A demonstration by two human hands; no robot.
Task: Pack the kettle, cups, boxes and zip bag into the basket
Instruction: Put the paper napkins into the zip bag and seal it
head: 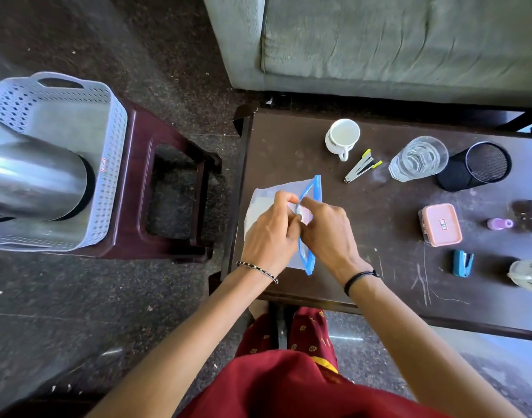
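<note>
The steel kettle [35, 179] is already laid in the basket [114, 122] at nine o'clock, while the zip bag [276, 194] is pinched by both the left hand [270, 233] and right hand [328, 230]; the white cup [343, 137] and pink box [441, 224] are left on the table [288, 137].

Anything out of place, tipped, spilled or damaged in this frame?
Mostly tidy. The kettle lies on its side in the basket, not upright. The table shows pale scratches near its front edge. Both hands, left and right, pinch the zip bag at its blue seal. No spill visible.
</note>
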